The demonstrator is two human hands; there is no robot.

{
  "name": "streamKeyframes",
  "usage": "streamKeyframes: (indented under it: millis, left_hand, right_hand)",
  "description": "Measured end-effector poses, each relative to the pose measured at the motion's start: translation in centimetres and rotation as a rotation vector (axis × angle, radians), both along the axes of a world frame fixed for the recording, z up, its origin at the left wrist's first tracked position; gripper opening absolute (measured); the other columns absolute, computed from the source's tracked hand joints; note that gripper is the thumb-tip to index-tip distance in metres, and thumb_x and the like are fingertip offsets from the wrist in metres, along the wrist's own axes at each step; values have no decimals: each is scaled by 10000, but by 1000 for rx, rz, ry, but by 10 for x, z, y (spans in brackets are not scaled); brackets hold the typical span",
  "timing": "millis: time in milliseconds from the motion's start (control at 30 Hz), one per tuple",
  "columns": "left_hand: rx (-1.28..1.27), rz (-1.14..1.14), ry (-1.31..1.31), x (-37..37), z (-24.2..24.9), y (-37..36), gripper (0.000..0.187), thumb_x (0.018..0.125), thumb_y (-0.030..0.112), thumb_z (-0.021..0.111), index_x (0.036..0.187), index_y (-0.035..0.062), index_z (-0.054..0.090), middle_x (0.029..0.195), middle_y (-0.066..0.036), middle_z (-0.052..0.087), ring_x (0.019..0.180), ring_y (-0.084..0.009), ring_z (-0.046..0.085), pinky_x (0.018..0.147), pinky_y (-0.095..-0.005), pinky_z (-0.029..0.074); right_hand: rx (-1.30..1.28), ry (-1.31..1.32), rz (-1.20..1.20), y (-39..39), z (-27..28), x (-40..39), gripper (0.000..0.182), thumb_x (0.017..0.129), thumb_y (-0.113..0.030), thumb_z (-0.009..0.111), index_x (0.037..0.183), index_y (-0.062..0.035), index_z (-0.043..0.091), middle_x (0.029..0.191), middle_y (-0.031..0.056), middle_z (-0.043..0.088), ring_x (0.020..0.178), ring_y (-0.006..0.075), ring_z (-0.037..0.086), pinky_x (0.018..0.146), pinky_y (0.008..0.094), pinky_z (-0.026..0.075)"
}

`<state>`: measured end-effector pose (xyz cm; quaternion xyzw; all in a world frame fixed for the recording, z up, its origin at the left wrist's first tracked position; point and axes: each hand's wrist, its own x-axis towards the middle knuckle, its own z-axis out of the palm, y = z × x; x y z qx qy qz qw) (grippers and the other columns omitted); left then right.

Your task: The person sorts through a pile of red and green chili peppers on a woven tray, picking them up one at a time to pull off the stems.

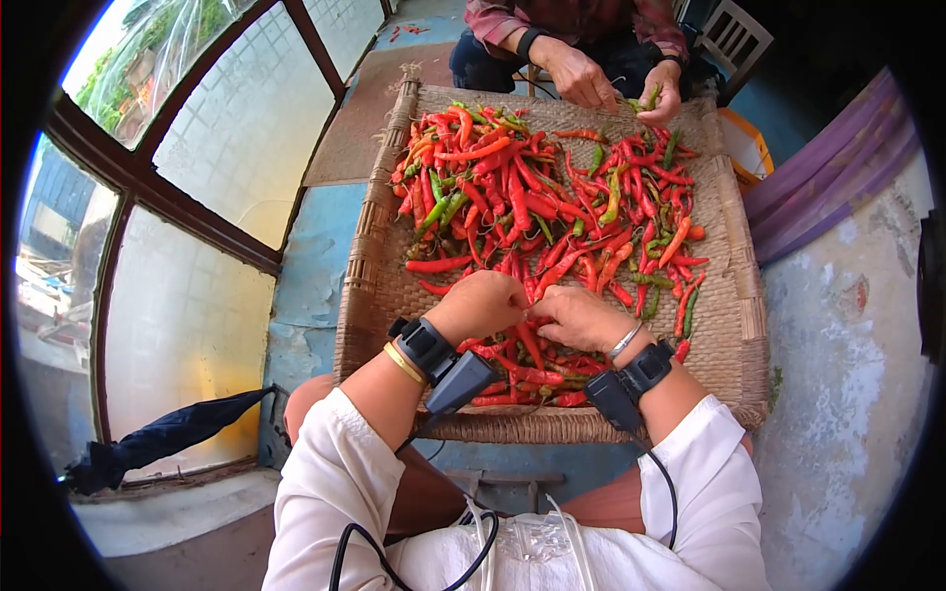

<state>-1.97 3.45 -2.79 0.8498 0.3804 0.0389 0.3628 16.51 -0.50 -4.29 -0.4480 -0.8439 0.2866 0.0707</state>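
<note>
Red, orange and green chili peppers point(512, 187) lie in a large heap on a woven mat table point(724, 295). Over the near part of the heap, my left hand point(485, 303) is closed, its fingertips meeting those of my right hand point(579, 317). The right hand's fingers are pinched together too. What lies between the fingertips is too small and hidden to name. More red peppers point(522, 369) lie below and between my wrists, near the table's front edge. Both wrists carry black strapped devices with cables.
Across the table a person in a plaid shirt point(581, 79) holds green peppers in both hands. A folded dark umbrella point(177, 433) leans by the left windows. An orange-rimmed container point(746, 143) and purple curtain point(838, 167) are at the right. Behind stands a white chair point(734, 44).
</note>
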Motion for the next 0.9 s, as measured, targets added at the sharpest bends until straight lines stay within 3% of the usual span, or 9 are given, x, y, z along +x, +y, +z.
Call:
streamKeyframes:
  millis: [67,133,267,400,467,533,600,700,900]
  left_hand:
    - [-13,24,-37,0,3,1,153,698,129,613,815,32,605,698,-110,607,685,-193,600,608,-293,457]
    - [-207,184,-180,1,6,3,118,716,101,613,788,11,587,662,-63,591,642,-112,562,584,-253,443]
    - [-367,331,-370,0,2,8,144,693,121,600,773,2,591,676,-94,593,616,-190,571,587,-297,452]
    - [-254,253,-278,-2,2,8,141,683,113,598,774,6,590,678,-90,592,620,-186,569,586,-296,451]
    - [-244,185,-242,-4,-2,7,142,678,120,597,767,9,592,675,-97,592,625,-192,572,588,-300,451]
    - [-133,96,-113,-3,4,5,118,695,108,606,766,15,589,640,-74,582,601,-138,553,570,-273,440]
    - [-89,80,-93,-4,0,5,128,688,119,607,767,19,594,651,-93,586,611,-171,568,573,-288,444]
    - [3,46,-32,-4,-1,5,134,681,127,604,764,22,599,667,-118,592,632,-220,586,579,-314,450]
    - [35,3,-84,-2,-9,3,180,681,103,587,847,33,596,676,-135,587,658,-241,596,588,-334,453]
  right_hand:
    - [1,-7,-3,0,-4,1,220,675,-157,592,876,-73,628,787,140,589,814,296,563,722,380,445]
    - [6,-17,-9,2,-5,3,199,667,-143,596,850,-75,634,767,137,598,793,287,574,705,377,452]
    - [-59,98,-204,-1,5,4,163,663,-107,597,815,-56,622,722,114,604,715,249,587,659,345,460]
    - [-93,138,-425,-1,6,-1,179,673,-84,590,846,-38,602,694,93,597,658,215,587,621,308,461]
    - [-124,191,-403,2,7,1,189,676,-93,594,859,-46,601,702,94,598,672,224,586,637,315,461]
    - [-155,244,-383,3,3,3,200,679,-103,598,872,-53,600,710,95,599,686,234,586,652,323,461]
    - [112,114,-108,0,-7,3,206,685,-127,607,884,-74,602,726,95,600,720,262,580,683,345,456]
    - [38,18,-101,-3,-2,-2,197,690,-157,587,879,-103,606,767,121,604,817,297,569,717,385,447]
    - [-108,93,-277,0,-10,-4,170,677,-126,589,842,-93,612,783,120,607,799,277,579,707,375,449]
